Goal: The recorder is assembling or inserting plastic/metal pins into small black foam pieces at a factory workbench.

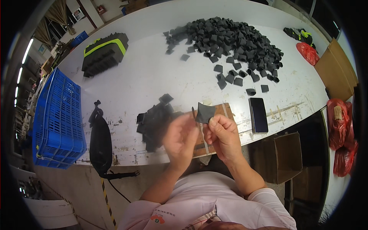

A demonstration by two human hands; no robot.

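Observation:
A small, dark grey, squarish sleeve-like piece (205, 113) is pinched between the thumb and fingers of my right hand (224, 136). It is held up above a brown wooden board (225, 110) at the table's near edge. Close to its left side is my left hand (180, 138), smeared by motion, so its fingers cannot be made out. A thin dark sliver (193, 112) shows by the left fingertips; what it is I cannot tell. Beside the left hand lies a loose heap of flat dark pieces (151, 124), partly hidden by that hand.
A big pile of dark short tubes (234, 42) covers the far right. Nearer are a black phone (258, 115) and, leftward, a black pouch (101, 145), a blue crate (59, 122) and a banded dark stack (105, 53). Cardboard boxes (287, 155) stand below the right edge.

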